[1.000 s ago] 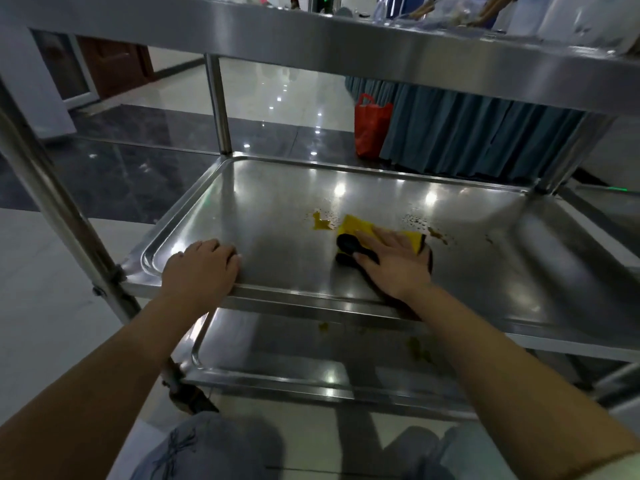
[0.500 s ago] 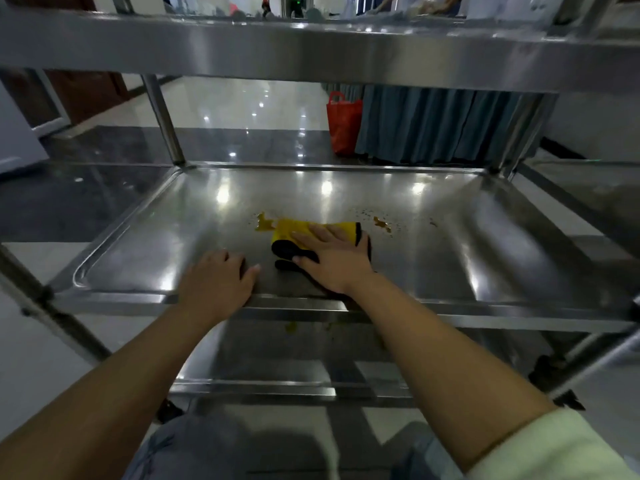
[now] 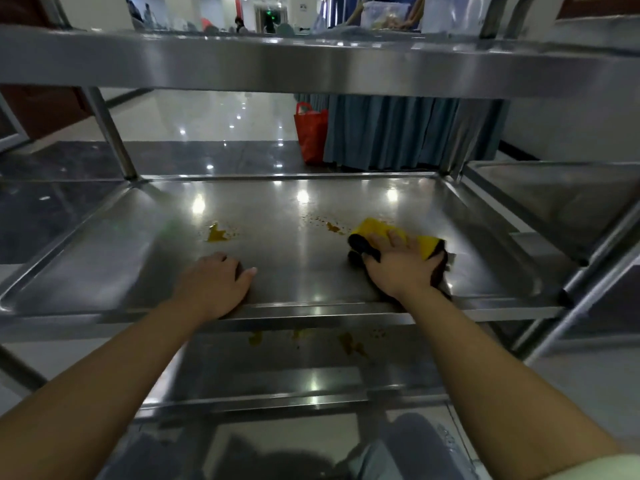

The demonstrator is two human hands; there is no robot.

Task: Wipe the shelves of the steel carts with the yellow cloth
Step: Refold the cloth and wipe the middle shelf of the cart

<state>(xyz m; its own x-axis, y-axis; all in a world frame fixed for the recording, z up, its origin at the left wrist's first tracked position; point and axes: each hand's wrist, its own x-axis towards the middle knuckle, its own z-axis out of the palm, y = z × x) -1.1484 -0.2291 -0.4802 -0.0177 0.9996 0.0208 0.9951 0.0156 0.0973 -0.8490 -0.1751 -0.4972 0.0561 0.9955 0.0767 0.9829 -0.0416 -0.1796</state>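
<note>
The steel cart's middle shelf lies in front of me. A yellow stain sits left of centre on it, and smaller brown specks lie near the cloth. The yellow cloth, with a dark underside, is right of centre. My right hand presses flat on it with straight fingers. My left hand rests on the shelf's front rim, fingers curled over the edge. The lower shelf shows yellow stains too.
The top shelf hangs low over the work area. Upright posts stand at the far corners. A second steel cart stands close on the right. A red bag and a blue skirted table stand behind.
My right hand has slid the cloth to the right, uncovering the yellow stain left of centre. My view has dropped lower. My left hand stays on the front rim.
</note>
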